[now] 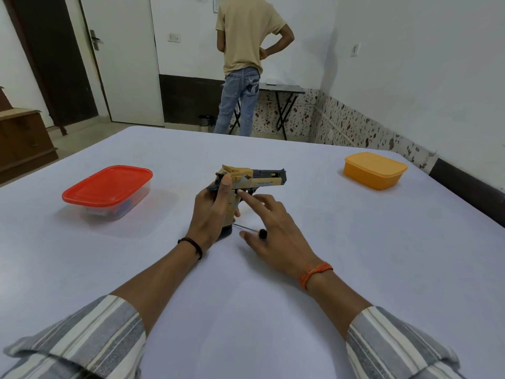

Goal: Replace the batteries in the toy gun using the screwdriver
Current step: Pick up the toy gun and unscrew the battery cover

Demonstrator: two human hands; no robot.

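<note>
The toy gun (pixel 257 178) is yellow and tan with a black barrel tip pointing right. It stands on its grip at the middle of the white table (pixel 355 269). My left hand (pixel 211 212) is wrapped around the grip, thumb up against the back of the slide. My right hand (pixel 273 228) hovers beside the gun with fingers spread, its index fingertip touching the frame near the trigger. The screwdriver (pixel 252 230), thin-shafted with a round black handle end, lies on the table under my right hand, partly hidden by the fingers.
A clear box with a red lid (pixel 109 187) sits on the table to the left, with something blue inside. An orange lidded box (pixel 375 169) sits at the far right. A person stands beyond the table with their back turned, by a folding table.
</note>
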